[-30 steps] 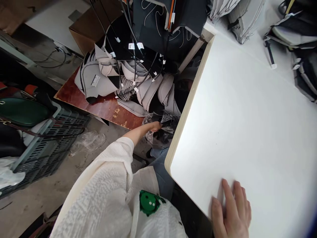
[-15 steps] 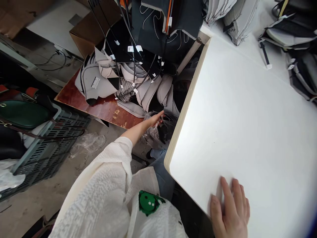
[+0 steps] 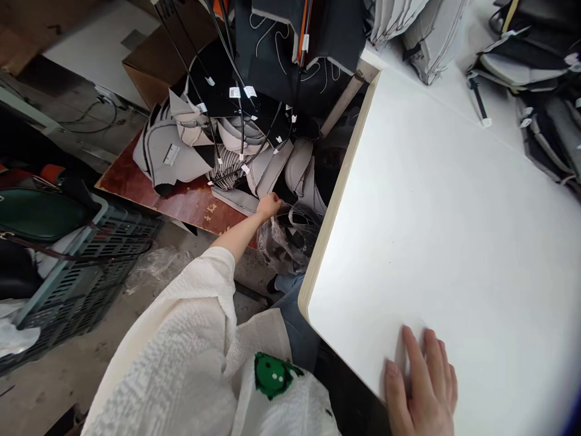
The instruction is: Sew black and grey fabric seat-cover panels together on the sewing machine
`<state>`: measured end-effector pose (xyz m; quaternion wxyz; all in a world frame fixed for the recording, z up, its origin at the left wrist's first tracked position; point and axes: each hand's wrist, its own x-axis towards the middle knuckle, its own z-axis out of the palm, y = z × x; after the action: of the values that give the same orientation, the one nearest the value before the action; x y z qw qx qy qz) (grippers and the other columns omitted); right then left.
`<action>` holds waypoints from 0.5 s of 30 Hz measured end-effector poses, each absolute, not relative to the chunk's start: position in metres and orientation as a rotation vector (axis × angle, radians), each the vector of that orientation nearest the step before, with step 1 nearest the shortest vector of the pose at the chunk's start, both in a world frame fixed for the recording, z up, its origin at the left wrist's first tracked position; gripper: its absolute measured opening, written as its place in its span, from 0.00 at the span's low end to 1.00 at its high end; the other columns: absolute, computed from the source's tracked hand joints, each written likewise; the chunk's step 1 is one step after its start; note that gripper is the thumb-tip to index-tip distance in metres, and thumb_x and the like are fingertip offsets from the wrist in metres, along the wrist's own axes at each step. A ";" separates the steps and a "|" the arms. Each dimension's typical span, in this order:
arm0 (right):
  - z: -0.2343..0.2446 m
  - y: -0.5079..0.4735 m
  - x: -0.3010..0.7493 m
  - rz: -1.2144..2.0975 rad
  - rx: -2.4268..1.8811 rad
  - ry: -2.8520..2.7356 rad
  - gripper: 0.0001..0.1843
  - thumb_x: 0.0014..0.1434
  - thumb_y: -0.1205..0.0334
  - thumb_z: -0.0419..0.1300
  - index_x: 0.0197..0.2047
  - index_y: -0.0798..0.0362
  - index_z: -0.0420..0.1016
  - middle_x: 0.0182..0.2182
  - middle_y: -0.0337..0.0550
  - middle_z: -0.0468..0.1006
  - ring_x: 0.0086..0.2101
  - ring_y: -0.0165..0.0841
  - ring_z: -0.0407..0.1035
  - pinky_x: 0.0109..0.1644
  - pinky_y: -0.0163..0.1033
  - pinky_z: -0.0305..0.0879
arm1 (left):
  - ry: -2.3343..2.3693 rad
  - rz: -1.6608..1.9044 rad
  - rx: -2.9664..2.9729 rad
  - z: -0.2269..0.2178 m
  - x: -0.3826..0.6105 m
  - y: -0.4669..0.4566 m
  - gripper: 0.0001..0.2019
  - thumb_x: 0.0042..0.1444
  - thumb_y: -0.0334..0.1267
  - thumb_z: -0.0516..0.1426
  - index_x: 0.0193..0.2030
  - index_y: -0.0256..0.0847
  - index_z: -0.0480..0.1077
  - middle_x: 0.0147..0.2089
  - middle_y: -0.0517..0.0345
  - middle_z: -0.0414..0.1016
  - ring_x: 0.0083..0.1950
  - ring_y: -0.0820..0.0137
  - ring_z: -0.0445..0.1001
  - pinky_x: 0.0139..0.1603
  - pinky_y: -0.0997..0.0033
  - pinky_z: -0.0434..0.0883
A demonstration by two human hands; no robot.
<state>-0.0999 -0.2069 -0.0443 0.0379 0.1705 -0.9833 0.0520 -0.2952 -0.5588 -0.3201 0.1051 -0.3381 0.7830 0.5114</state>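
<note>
My left hand [image 3: 269, 206] reaches down past the left edge of the white table, its fingers curled in at the rim of a clear plastic bag [image 3: 276, 245]. The bag hangs open with dark material inside that I cannot make out. Just behind that hand lie grey padded fabric pieces [image 3: 275, 166]. My right hand [image 3: 424, 381] rests palm down on the white tabletop [image 3: 408, 230] near its front edge, fingers spread, holding nothing.
A reddish board [image 3: 190, 203] carries stacked grey pieces and black cords with white tags. Dark fabric panels [image 3: 272, 57] hang behind it. A grey plastic crate [image 3: 82, 254] with bags stands left. More grey and black pieces [image 3: 526, 63] lie at the table's far right.
My left hand has moved left and slightly up from the middle of the plastic bag to its rim, and the bag looks wider open. My right hand has stayed in place.
</note>
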 end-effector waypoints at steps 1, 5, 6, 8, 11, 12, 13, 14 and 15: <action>-0.044 -0.207 -0.100 0.159 0.524 -3.016 0.30 0.66 0.51 0.45 0.69 0.46 0.49 0.68 0.48 0.47 0.64 0.53 0.45 0.62 0.67 0.46 | 2.308 1.500 -1.016 -0.320 -0.301 -0.563 0.11 0.57 0.39 0.56 0.45 0.39 0.71 0.47 0.51 0.75 0.53 0.63 0.70 0.53 0.66 0.66; -0.045 -0.206 -0.100 0.152 0.536 -3.017 0.29 0.66 0.52 0.45 0.69 0.45 0.48 0.68 0.48 0.47 0.64 0.53 0.45 0.62 0.67 0.46 | 2.131 1.515 -1.057 -0.322 -0.324 -0.567 0.17 0.61 0.44 0.54 0.52 0.36 0.67 0.52 0.50 0.70 0.50 0.65 0.71 0.51 0.57 0.70; -0.045 -0.206 -0.100 0.148 0.537 -3.018 0.29 0.66 0.52 0.45 0.69 0.45 0.48 0.68 0.48 0.47 0.64 0.53 0.45 0.62 0.67 0.46 | 2.053 1.520 -1.053 -0.323 -0.327 -0.566 0.17 0.62 0.45 0.54 0.52 0.36 0.67 0.51 0.50 0.70 0.49 0.65 0.72 0.49 0.57 0.72; -0.045 -0.205 -0.100 0.142 0.542 -3.016 0.29 0.66 0.53 0.45 0.69 0.44 0.48 0.68 0.48 0.47 0.64 0.53 0.45 0.62 0.67 0.46 | 1.900 1.530 -1.029 -0.325 -0.330 -0.563 0.16 0.62 0.44 0.54 0.51 0.37 0.67 0.50 0.51 0.71 0.47 0.66 0.72 0.46 0.60 0.73; -0.044 -0.205 -0.099 0.142 0.539 -3.013 0.29 0.66 0.53 0.45 0.69 0.44 0.48 0.68 0.48 0.47 0.64 0.52 0.45 0.63 0.66 0.46 | 1.736 1.556 -0.970 -0.326 -0.326 -0.557 0.15 0.62 0.44 0.54 0.51 0.37 0.67 0.49 0.51 0.71 0.45 0.68 0.72 0.44 0.62 0.74; -0.043 -0.205 -0.098 0.141 0.536 -3.015 0.29 0.66 0.53 0.45 0.69 0.44 0.48 0.68 0.48 0.46 0.65 0.52 0.45 0.63 0.66 0.46 | 1.697 1.569 -0.947 -0.325 -0.323 -0.555 0.15 0.62 0.44 0.54 0.51 0.36 0.67 0.48 0.51 0.71 0.44 0.68 0.73 0.44 0.62 0.74; -0.043 -0.205 -0.098 0.140 0.535 -3.016 0.30 0.66 0.53 0.45 0.69 0.44 0.47 0.68 0.48 0.46 0.65 0.52 0.45 0.63 0.66 0.46 | 1.665 1.585 -0.924 -0.325 -0.319 -0.553 0.15 0.62 0.44 0.54 0.50 0.36 0.67 0.47 0.52 0.71 0.43 0.69 0.73 0.43 0.63 0.74; -0.042 -0.205 -0.098 0.141 0.533 -3.015 0.30 0.66 0.53 0.45 0.69 0.44 0.47 0.68 0.48 0.46 0.65 0.52 0.45 0.63 0.65 0.46 | 1.639 1.605 -0.901 -0.325 -0.317 -0.552 0.15 0.62 0.44 0.54 0.50 0.36 0.67 0.46 0.52 0.72 0.42 0.70 0.73 0.42 0.64 0.74; -0.042 -0.206 -0.098 0.144 0.532 -3.012 0.30 0.66 0.53 0.45 0.69 0.44 0.47 0.68 0.48 0.47 0.64 0.52 0.45 0.63 0.65 0.46 | 1.619 1.627 -0.883 -0.324 -0.314 -0.551 0.15 0.62 0.45 0.54 0.50 0.36 0.67 0.45 0.53 0.72 0.41 0.70 0.73 0.40 0.65 0.74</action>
<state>-0.0977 -0.2057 -0.0422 0.0397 0.1736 -0.9829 0.0470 -0.3142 -0.5510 -0.3245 0.3346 -0.3382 0.6206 0.6233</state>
